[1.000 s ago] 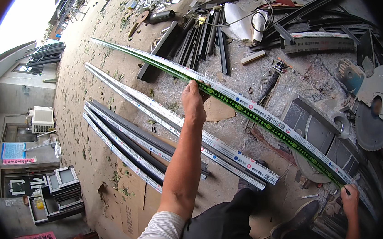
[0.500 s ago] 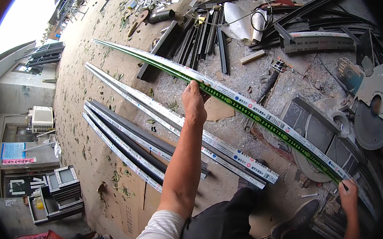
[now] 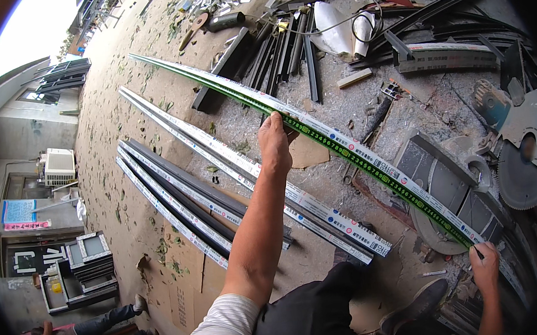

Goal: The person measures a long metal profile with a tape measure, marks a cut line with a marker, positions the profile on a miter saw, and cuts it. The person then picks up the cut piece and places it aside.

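A long aluminium profile (image 3: 348, 143) covered in white printed film runs slantwise across the view. Along its near edge lies the green blade of a tape measure (image 3: 379, 177). My left hand (image 3: 274, 143) is closed on the tape and the profile's edge about midway, its fingertips hidden beneath. Near the profile's right end my right hand (image 3: 485, 265) is closed, with a slim dark pen-like thing (image 3: 479, 253) poking out between the fingers. More film-covered profiles (image 3: 310, 210) lie to the left of my left forearm, next to dark grey ones (image 3: 181, 189).
A cut-off saw with a round toothed blade (image 3: 524, 174) stands at the right, its grey slatted base (image 3: 431, 169) beyond the profile. Dark offcuts (image 3: 284, 51) and metal shavings litter the far floor. Stacked frames (image 3: 88, 263) stand by the left wall. Another person's legs (image 3: 113, 321) show at lower left.
My right hand has shifted slightly up and left along the profile. The tape's markings have slid along it toward the upper left. Another person has come into view at lower left.
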### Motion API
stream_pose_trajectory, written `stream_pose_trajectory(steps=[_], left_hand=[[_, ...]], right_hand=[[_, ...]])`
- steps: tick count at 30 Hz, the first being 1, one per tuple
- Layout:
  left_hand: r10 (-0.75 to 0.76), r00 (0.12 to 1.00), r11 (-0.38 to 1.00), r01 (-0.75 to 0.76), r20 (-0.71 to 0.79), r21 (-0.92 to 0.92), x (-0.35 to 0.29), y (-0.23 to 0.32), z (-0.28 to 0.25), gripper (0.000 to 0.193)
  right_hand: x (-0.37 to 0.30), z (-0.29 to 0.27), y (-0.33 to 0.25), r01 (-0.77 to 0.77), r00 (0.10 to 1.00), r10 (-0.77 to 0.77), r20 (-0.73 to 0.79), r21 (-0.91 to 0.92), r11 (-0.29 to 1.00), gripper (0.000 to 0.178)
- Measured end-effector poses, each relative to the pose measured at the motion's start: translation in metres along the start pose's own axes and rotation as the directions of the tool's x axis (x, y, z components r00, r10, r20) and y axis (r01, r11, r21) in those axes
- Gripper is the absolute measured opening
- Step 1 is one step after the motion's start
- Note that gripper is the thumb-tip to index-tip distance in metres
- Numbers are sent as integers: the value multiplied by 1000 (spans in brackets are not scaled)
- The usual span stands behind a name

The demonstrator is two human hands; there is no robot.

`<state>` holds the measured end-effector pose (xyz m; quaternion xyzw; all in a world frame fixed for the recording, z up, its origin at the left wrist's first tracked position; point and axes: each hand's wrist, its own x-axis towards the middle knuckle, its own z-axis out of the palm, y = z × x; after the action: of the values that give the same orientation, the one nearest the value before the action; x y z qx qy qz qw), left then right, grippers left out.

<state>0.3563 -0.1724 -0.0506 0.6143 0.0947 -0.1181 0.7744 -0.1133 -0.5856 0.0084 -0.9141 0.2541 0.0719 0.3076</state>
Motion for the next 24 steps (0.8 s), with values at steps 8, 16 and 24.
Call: stream_pose_trajectory(steps=[8,16,24], left_hand=[[17,1000,1000,-17,24,19,-3,1,3,32],[8,1000,999,-9,22,38,-3,-2,6,33],[13,1000,999,-13,8,49,0,0,-6,33]], right_hand=[[12,8,-12,30,999,-30,-41,0,1000,13],[20,8,-23,42,998,-41,-47,19,999,13],[27,17,-36,41,998,-41,-39,-5,999,13]])
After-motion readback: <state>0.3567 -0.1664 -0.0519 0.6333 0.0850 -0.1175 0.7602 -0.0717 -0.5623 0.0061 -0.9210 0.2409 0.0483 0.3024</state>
